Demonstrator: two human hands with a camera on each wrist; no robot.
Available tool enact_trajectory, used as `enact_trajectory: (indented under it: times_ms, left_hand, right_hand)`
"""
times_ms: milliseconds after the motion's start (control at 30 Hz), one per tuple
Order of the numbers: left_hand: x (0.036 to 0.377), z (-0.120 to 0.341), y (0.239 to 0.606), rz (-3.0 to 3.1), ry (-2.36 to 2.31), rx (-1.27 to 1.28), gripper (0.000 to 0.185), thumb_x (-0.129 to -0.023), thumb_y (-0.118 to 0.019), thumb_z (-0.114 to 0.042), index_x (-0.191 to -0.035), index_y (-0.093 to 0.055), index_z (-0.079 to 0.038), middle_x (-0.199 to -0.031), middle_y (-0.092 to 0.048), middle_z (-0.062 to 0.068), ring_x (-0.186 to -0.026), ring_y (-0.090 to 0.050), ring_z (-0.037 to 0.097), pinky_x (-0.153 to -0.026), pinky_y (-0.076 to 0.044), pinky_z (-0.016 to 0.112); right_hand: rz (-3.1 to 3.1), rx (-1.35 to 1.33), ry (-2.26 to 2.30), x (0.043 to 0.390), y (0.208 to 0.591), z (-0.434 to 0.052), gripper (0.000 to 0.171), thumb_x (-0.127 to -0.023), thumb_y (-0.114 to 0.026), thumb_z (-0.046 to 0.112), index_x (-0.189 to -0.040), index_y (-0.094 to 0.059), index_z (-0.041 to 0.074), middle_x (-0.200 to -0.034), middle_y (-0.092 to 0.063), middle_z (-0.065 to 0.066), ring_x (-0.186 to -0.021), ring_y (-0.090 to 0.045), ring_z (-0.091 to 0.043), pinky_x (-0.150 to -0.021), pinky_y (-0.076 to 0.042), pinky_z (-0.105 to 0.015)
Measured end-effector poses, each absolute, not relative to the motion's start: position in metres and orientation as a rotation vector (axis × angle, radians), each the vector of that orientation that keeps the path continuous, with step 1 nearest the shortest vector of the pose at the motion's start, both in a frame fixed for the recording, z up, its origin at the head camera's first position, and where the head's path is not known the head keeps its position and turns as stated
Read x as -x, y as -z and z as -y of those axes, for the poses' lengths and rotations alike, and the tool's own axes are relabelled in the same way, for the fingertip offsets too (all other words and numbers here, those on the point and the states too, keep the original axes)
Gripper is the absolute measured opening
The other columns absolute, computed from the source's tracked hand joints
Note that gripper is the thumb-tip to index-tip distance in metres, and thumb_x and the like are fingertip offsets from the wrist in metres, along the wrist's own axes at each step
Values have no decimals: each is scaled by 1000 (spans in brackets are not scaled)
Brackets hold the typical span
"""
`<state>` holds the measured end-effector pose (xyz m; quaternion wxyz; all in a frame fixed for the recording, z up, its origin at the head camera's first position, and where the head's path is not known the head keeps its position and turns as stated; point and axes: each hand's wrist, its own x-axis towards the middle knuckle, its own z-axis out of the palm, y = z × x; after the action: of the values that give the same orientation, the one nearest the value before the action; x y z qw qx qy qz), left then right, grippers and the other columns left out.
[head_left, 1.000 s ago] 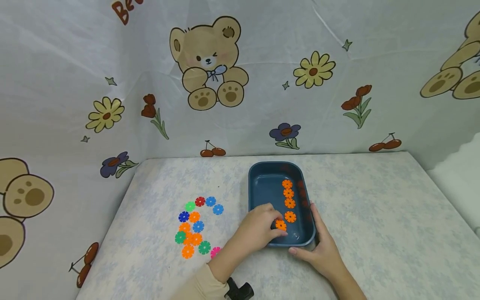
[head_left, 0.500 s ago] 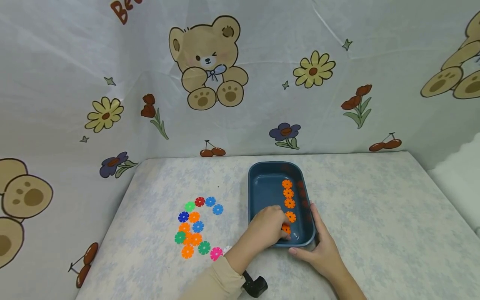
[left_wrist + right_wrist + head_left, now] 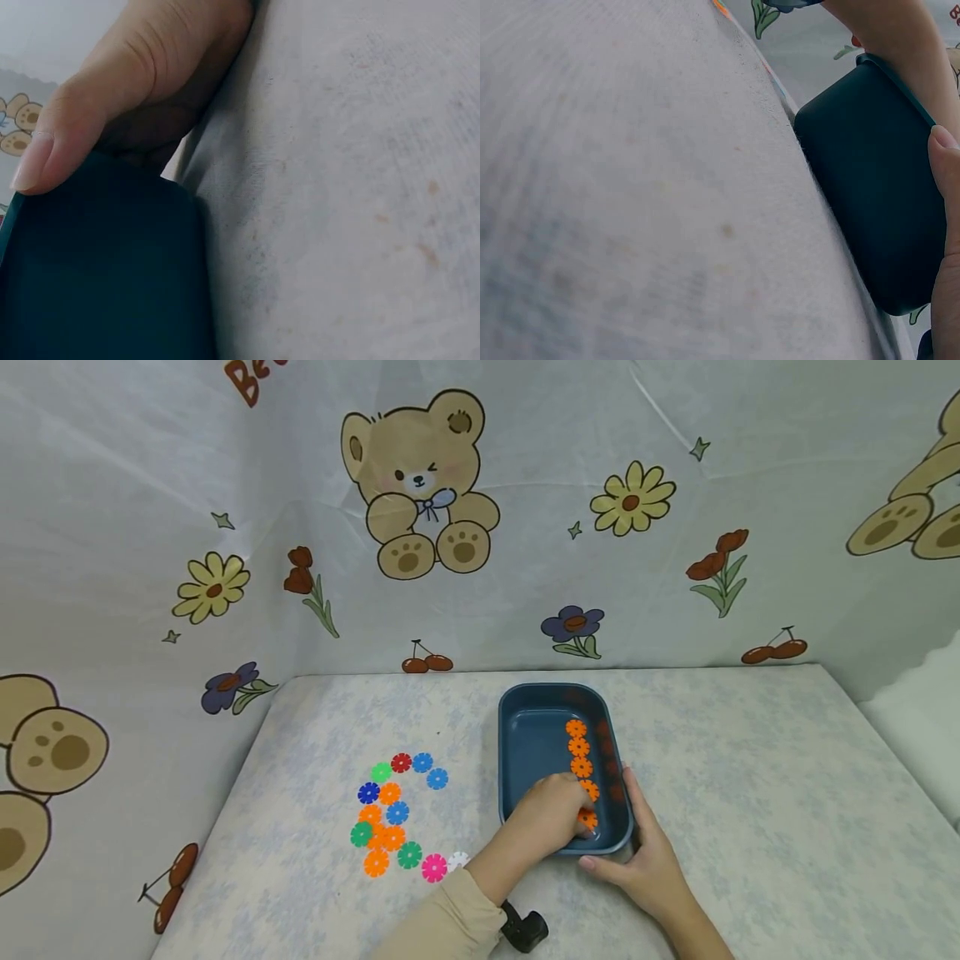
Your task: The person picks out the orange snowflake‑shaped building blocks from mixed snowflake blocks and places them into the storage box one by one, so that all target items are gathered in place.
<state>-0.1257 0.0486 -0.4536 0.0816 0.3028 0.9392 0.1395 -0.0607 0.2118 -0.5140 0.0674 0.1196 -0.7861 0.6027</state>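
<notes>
A dark blue tray (image 3: 528, 739) stands on the table with a column of orange snowflake discs (image 3: 578, 747) along its right side. Reaching in from the left, my left hand (image 3: 551, 812) has curled fingers on the nearest orange disc (image 3: 589, 821), partly covering it. My right hand (image 3: 647, 864) grips the tray's near right corner, fingers along the side wall and thumb at the front. In the left wrist view that right hand (image 3: 142, 67) has its thumb on the tray's rim. The right wrist view shows the tray's outer wall (image 3: 874, 187), my right thumb (image 3: 945, 161) and my left forearm (image 3: 904, 41).
Left of the tray, several coloured snowflake discs form a curved chain, among them a red disc (image 3: 401, 763), a green disc (image 3: 409, 855) and a pink disc (image 3: 434, 867). A white disc (image 3: 457, 860) lies by my left sleeve. Behind the table hangs a bear-print cloth (image 3: 517, 460).
My left hand has slid to the right inside the tray, and the nearest orange disc has moved with it into line below the others. My right hand stays at the tray's corner.
</notes>
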Motion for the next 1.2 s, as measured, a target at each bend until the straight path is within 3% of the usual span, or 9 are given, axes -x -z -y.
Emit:
enact_trajectory:
  times_ms: [200, 400, 733, 900, 1033, 1200]
  left_hand:
    - [125, -38, 448, -2769, -526, -975, 33, -81, -80, -38, -112, -76, -26, -106, -70, -10, -93, -63, 3, -80, -50, 16]
    - [110, 2, 425, -2674, -852, -929, 39, -88, -76, -32, -125, -70, -21, -105, -67, -4, -89, -60, 4, -74, -48, 13]
    - [68, 112, 428, -2704, -979, -406, 44, -87, -77, -32, -128, -63, -23, -106, -64, -2, -80, -55, 10, -66, -49, 20]
    - [53, 162, 443, -2791, -852, -79, 51, -79, -83, -31, -125, -62, -22, -106, -62, -7, -91, -57, 10, -77, -55, 28]
    - [46, 185, 452, -2827, -736, 77, 54, -74, -87, -29, -121, -62, -17, -101, -60, -6, -90, -56, 11, -77, -54, 31]
    - [44, 194, 459, -2819, -702, 92, 46, -74, -87, -27, -110, -63, -13, -91, -58, -2, -80, -53, 12, -72, -51, 30]
  right_hand:
    - [2381, -358, -1817, 61, 514, -212, 127, -68, -86, -6, -161, -5, 25, -168, -8, -9, -147, -20, 7, -107, -27, -3]
    - [2386, -353, -1799, 60, 514, -211, 128, -67, -88, -4, -161, -5, 25, -168, -8, -8, -147, -20, 7, -107, -26, -3]
    - [2455, -294, -1748, 61, 513, -210, 130, -67, -91, 4, -160, -4, 27, -168, -7, -13, -147, -15, 9, -108, -22, -1]
    - [2445, -307, -1750, 62, 513, -209, 130, -67, -91, 3, -160, -4, 27, -168, -8, -13, -147, -16, 9, -108, -23, -1]
    - [2457, -288, -1752, 62, 511, -209, 129, -68, -90, 4, -160, -4, 28, -168, -7, -10, -146, -15, 10, -107, -23, 0]
    - [2463, -291, -1742, 62, 511, -209, 129, -68, -90, 4, -160, -3, 29, -168, -6, -14, -147, -14, 10, -107, -22, 0]
